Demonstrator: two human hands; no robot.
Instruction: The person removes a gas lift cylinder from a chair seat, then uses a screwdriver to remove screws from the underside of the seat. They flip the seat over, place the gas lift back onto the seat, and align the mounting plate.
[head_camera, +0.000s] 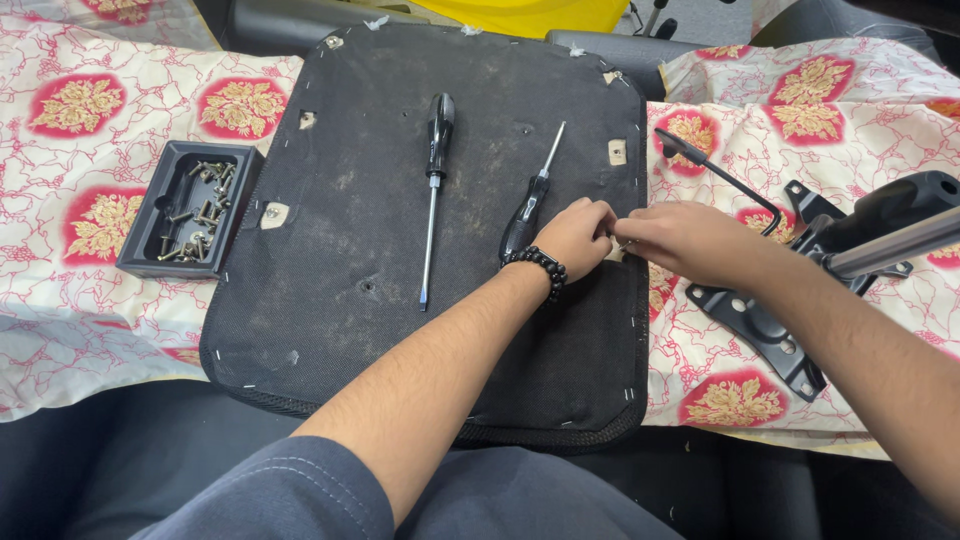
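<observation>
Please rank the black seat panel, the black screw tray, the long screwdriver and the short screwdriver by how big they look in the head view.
1. Black seat panel, by far the largest.
2. Black screw tray, broader than either tool.
3. Long screwdriver.
4. Short screwdriver, partly hidden by the left hand.

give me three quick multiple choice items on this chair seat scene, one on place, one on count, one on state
1. Where is the black tray of screws?
A. left of the seat base
B. on the seat base
C. right of the metal bracket

2. How many screwdrivers lie on the seat base?
A. one
B. two
C. four

3. What are the left hand and right hand doing?
A. resting apart
B. each gripping a screwdriver
C. meeting at the seat's right edge

Answers: 1 A, it sits on the floral cloth left of the seat; 2 B, a long and a short one; 3 C, fingertips meet there.
</observation>
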